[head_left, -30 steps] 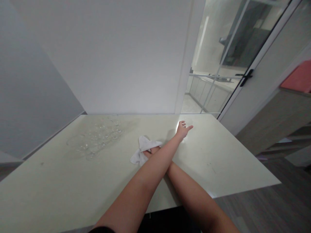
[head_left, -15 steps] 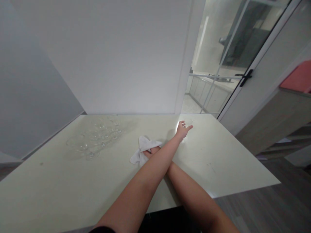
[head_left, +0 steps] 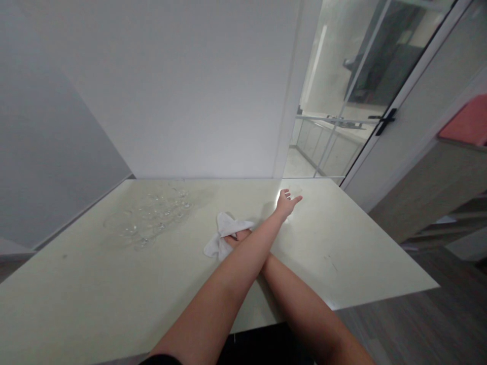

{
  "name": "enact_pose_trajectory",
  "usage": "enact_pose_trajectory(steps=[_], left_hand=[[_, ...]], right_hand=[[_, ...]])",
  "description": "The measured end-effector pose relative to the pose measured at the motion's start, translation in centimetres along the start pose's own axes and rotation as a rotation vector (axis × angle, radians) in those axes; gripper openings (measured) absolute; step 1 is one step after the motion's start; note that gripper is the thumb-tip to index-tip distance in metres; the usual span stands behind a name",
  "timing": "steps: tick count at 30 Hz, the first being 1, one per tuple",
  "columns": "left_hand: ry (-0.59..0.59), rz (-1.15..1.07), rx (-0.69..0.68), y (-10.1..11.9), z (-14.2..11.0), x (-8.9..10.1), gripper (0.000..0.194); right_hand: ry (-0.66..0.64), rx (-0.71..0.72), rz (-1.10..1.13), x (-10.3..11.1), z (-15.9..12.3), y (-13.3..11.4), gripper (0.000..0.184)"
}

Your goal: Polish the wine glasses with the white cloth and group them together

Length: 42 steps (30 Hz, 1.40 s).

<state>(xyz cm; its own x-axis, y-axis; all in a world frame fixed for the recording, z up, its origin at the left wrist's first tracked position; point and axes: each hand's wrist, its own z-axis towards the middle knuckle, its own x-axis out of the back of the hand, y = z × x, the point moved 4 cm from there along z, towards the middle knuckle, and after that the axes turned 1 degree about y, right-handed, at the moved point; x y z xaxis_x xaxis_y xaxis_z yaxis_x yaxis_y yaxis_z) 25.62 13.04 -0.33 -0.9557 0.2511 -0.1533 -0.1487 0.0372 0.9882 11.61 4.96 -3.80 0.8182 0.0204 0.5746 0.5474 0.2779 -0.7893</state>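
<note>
My left arm crosses over my right arm. My left hand [head_left: 287, 202] is at the far right of the table, its fingers and thumb curved around a faint, see-through glass piece [head_left: 295, 190]; its exact shape is hard to make out. Farther left and nearer to me, my right hand [head_left: 236, 238] is closed on a crumpled white cloth [head_left: 227, 223] lying on the table. My left forearm hides part of that hand.
A pale glossy table [head_left: 182, 284] stretches before me. Several clear glass pieces [head_left: 152, 215] stand clustered at its far left. A white wall [head_left: 198, 91] rises behind, with a glazed door [head_left: 338, 101] on the right. A wooden shelf unit [head_left: 433, 177] bears a pink object [head_left: 466, 124].
</note>
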Motion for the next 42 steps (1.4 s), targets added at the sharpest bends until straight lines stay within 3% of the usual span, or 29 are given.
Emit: enact_pose_trajectory(steps=[14,26,32,37,42], left_hand=[[0.009,0.007,-0.018,-0.2,0.0,0.0,0.086],[0.001,0.014,-0.013,-0.3,0.1,-0.1,0.074],[-0.006,0.010,-0.003,-0.3,-0.1,-0.1,0.079],[0.122,0.112,-0.152,2.1,-1.4,0.7,0.090],[0.145,0.166,-0.414,6.8,-6.4,3.2,0.079]], right_hand=[[-0.015,0.010,0.034,0.0,0.1,-0.2,0.035],[0.005,0.051,0.031,-0.2,0.2,0.1,0.038],[-0.001,0.044,0.048,0.0,0.2,0.0,0.038],[-0.049,0.042,0.026,-0.2,0.4,0.2,0.041],[-0.002,0.033,0.097,-0.4,0.5,1.1,0.034]])
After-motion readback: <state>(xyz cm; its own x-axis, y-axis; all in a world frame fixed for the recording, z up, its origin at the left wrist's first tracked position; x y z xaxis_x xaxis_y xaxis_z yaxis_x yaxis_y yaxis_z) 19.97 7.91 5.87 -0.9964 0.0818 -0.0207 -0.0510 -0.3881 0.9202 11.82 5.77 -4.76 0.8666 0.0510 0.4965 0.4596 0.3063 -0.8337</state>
